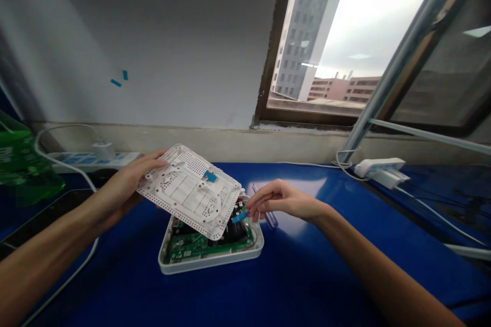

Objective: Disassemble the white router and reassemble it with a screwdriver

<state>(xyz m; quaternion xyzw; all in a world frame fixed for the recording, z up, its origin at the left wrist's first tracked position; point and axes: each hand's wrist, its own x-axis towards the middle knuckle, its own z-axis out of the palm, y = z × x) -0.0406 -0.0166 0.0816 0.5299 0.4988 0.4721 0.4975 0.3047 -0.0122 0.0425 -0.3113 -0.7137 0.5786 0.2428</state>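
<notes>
My left hand (132, 179) is closed on the left edge of a white perforated plastic cover (192, 189), which is tilted with its ribbed side toward me. A small piece of blue tape (209, 176) sticks to that ribbed side. Under the cover, a white device housing (210, 262) lies on the table with a green circuit board (192, 245) and thin wires showing; part of its inside is hidden by the cover. Over the housing's right side, my right hand (274, 199) pinches a short strip of blue tape (241, 217). Just behind those fingers lies a clear, slender tool (271, 219).
Along the wall at left runs a power strip (72, 160) with a white plug (103, 150) and cable. A green bag (26, 158) stands at the far left. White adapters (383, 171) with cords sit at the right, near a metal pole (399, 56) and window.
</notes>
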